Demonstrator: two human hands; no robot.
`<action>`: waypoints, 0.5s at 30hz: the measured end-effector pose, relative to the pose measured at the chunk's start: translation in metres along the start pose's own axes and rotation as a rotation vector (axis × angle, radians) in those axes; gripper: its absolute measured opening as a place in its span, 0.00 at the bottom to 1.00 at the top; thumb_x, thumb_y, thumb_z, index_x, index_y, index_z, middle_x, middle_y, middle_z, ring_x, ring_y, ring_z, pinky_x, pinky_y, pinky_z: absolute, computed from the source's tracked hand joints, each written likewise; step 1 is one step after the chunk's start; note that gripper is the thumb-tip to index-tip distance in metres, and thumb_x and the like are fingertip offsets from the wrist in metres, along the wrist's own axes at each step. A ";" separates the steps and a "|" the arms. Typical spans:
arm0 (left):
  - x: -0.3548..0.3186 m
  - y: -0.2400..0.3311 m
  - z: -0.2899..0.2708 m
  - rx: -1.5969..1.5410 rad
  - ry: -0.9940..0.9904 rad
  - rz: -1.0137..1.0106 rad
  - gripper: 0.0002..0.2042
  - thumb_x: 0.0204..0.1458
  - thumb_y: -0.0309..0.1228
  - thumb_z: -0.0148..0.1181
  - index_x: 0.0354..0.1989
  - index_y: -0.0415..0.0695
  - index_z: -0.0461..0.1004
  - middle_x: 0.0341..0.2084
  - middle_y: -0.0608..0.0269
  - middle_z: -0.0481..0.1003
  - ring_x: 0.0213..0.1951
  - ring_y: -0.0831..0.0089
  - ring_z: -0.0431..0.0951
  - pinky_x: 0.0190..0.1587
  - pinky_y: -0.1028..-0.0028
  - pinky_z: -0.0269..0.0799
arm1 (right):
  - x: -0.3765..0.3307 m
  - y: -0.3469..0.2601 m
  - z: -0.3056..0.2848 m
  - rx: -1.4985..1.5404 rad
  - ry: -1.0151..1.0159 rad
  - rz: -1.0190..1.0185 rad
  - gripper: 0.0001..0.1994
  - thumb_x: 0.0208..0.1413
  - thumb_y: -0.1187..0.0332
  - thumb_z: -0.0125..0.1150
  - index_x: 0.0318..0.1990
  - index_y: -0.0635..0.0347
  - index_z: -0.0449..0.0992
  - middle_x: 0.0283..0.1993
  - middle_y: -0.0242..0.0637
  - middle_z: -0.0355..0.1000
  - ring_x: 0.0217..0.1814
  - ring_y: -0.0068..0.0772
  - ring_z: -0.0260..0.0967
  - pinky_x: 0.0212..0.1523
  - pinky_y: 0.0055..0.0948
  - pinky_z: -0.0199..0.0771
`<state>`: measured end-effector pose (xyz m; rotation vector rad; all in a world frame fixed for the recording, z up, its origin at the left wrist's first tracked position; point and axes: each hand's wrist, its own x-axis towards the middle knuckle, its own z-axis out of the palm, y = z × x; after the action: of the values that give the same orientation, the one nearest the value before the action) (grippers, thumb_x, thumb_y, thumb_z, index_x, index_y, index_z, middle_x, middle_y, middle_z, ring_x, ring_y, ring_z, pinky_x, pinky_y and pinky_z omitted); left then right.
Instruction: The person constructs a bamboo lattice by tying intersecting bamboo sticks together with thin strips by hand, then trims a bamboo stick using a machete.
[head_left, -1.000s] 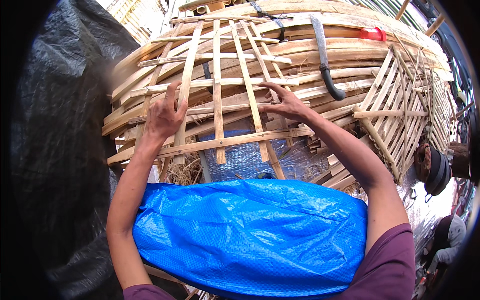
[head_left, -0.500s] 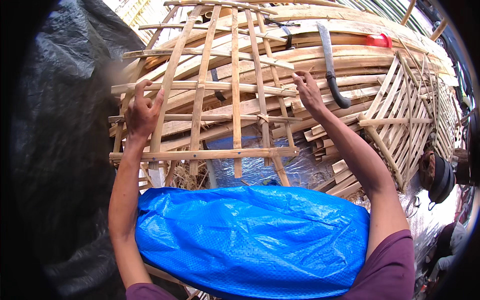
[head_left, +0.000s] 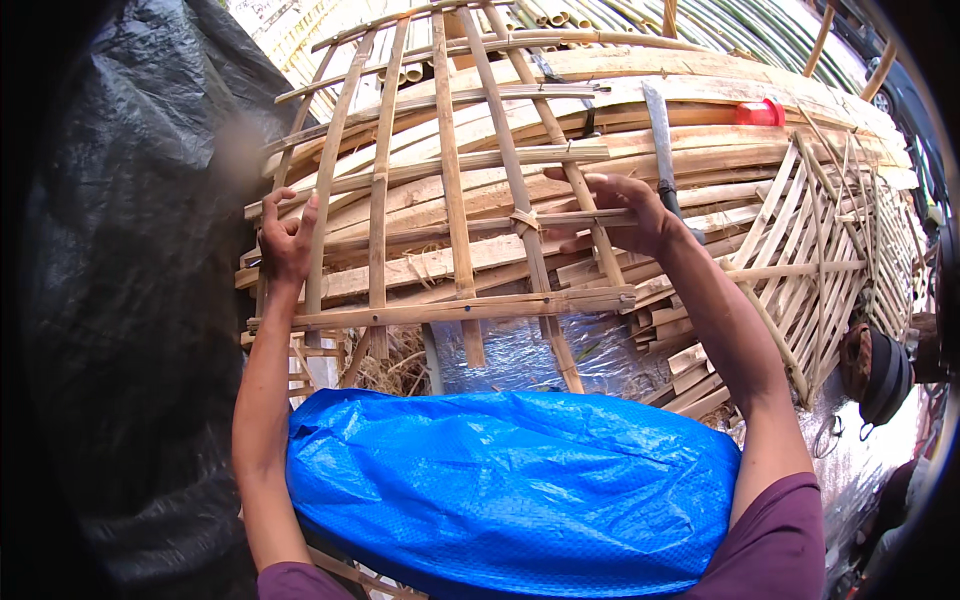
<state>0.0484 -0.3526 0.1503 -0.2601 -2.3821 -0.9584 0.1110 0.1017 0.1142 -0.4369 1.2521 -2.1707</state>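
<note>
A bamboo lattice (head_left: 452,190) of upright strips crossed by several slats stands in front of me, tilted away. At its left side my left hand (head_left: 288,240) is closed, thumb and fingers about a strip near the edge. My right hand (head_left: 645,215) is at the right side, fingers stretched apart around one cross slat's end, some partly hidden behind the lattice. That slat's tip reaches toward the palm. Just beyond the right hand lies a machete (head_left: 660,125) with a dark handle, now partly covered by the hand. A tied joint (head_left: 524,221) shows on one upright.
Split bamboo lengths (head_left: 720,145) are piled behind the lattice, with a red cup-like object (head_left: 760,112) on top. Another woven lattice (head_left: 800,230) leans at right. A blue sheet (head_left: 510,480) covers my lap. Black plastic sheeting (head_left: 130,300) hangs at left.
The lattice has shifted slightly right, its top leaning left. My right hand has moved lower and around a slat's end, its fingers spreading. The left hand has moved slightly down and right.
</note>
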 end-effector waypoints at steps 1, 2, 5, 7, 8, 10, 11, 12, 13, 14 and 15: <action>0.000 -0.008 -0.002 -0.103 -0.023 -0.016 0.21 0.56 0.47 0.62 0.48 0.47 0.64 0.07 0.70 0.67 0.13 0.85 0.65 0.19 0.78 0.56 | 0.004 -0.005 0.002 0.106 -0.088 -0.024 0.41 0.58 0.39 0.46 0.72 0.56 0.50 0.60 0.58 0.67 0.58 0.54 0.71 0.60 0.52 0.68; 0.001 -0.016 -0.002 -0.206 -0.044 -0.028 0.21 0.56 0.46 0.62 0.48 0.47 0.63 0.08 0.70 0.67 0.13 0.86 0.64 0.18 0.79 0.54 | 0.008 -0.012 0.006 0.210 -0.180 -0.048 0.43 0.58 0.35 0.43 0.72 0.57 0.50 0.61 0.59 0.66 0.58 0.55 0.71 0.59 0.52 0.68; 0.002 -0.020 0.004 -0.350 -0.050 -0.005 0.18 0.58 0.42 0.62 0.47 0.46 0.63 0.14 0.74 0.68 0.15 0.89 0.61 0.18 0.82 0.51 | 0.022 -0.044 0.023 0.210 -0.224 -0.148 0.55 0.50 0.22 0.33 0.72 0.62 0.48 0.62 0.66 0.62 0.59 0.59 0.69 0.60 0.53 0.67; 0.004 -0.024 0.003 -0.416 -0.070 -0.028 0.15 0.58 0.41 0.62 0.45 0.46 0.66 0.16 0.76 0.67 0.17 0.91 0.60 0.19 0.84 0.51 | 0.035 -0.068 0.047 0.154 -0.181 -0.246 0.58 0.48 0.19 0.30 0.71 0.64 0.48 0.62 0.69 0.61 0.61 0.62 0.66 0.63 0.51 0.65; 0.004 -0.028 0.002 -0.534 -0.047 -0.034 0.14 0.58 0.41 0.63 0.42 0.46 0.68 0.17 0.77 0.67 0.19 0.92 0.62 0.20 0.84 0.52 | 0.043 -0.080 0.067 0.099 -0.116 -0.297 0.58 0.47 0.18 0.29 0.71 0.65 0.49 0.63 0.70 0.60 0.63 0.63 0.64 0.65 0.50 0.63; 0.003 -0.039 -0.001 -0.534 -0.035 -0.060 0.13 0.59 0.40 0.60 0.42 0.45 0.70 0.20 0.77 0.68 0.20 0.92 0.64 0.20 0.84 0.54 | 0.047 -0.104 0.110 0.240 -0.142 -0.316 0.58 0.48 0.19 0.26 0.70 0.65 0.52 0.62 0.66 0.62 0.65 0.59 0.63 0.68 0.47 0.58; 0.003 -0.037 -0.001 -0.566 -0.043 -0.084 0.12 0.61 0.40 0.58 0.43 0.45 0.72 0.22 0.75 0.70 0.21 0.92 0.65 0.21 0.85 0.57 | 0.054 -0.110 0.122 0.236 -0.223 -0.382 0.56 0.50 0.20 0.25 0.70 0.65 0.53 0.61 0.60 0.65 0.66 0.51 0.61 0.68 0.44 0.56; 0.003 -0.036 0.002 -0.596 -0.051 -0.109 0.12 0.62 0.41 0.56 0.45 0.45 0.73 0.23 0.73 0.71 0.22 0.91 0.67 0.21 0.87 0.59 | 0.061 -0.118 0.131 0.238 -0.251 -0.415 0.55 0.52 0.21 0.25 0.70 0.65 0.54 0.61 0.54 0.66 0.63 0.44 0.63 0.63 0.39 0.60; 0.004 -0.044 0.006 -0.670 -0.044 -0.078 0.13 0.63 0.40 0.55 0.47 0.45 0.74 0.24 0.71 0.73 0.21 0.89 0.68 0.23 0.84 0.63 | 0.066 -0.125 0.145 0.107 -0.212 -0.459 0.54 0.52 0.21 0.26 0.70 0.64 0.54 0.61 0.53 0.66 0.61 0.43 0.64 0.60 0.38 0.61; 0.002 -0.046 0.011 -0.821 -0.092 -0.118 0.13 0.63 0.40 0.55 0.48 0.46 0.74 0.25 0.69 0.74 0.21 0.86 0.69 0.26 0.80 0.67 | 0.069 -0.132 0.155 -0.026 -0.156 -0.505 0.54 0.53 0.22 0.26 0.70 0.64 0.54 0.62 0.52 0.65 0.60 0.42 0.64 0.56 0.37 0.63; 0.000 -0.049 0.011 -0.963 -0.131 -0.164 0.14 0.63 0.40 0.54 0.49 0.46 0.74 0.26 0.67 0.76 0.20 0.84 0.71 0.29 0.77 0.70 | 0.075 -0.139 0.163 -0.139 -0.138 -0.549 0.54 0.53 0.22 0.27 0.70 0.64 0.53 0.63 0.50 0.64 0.57 0.40 0.65 0.52 0.35 0.63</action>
<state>0.0256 -0.3803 0.1153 -0.4867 -1.8793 -2.1687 0.0965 -0.0023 0.3153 -1.0758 1.3199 -2.4418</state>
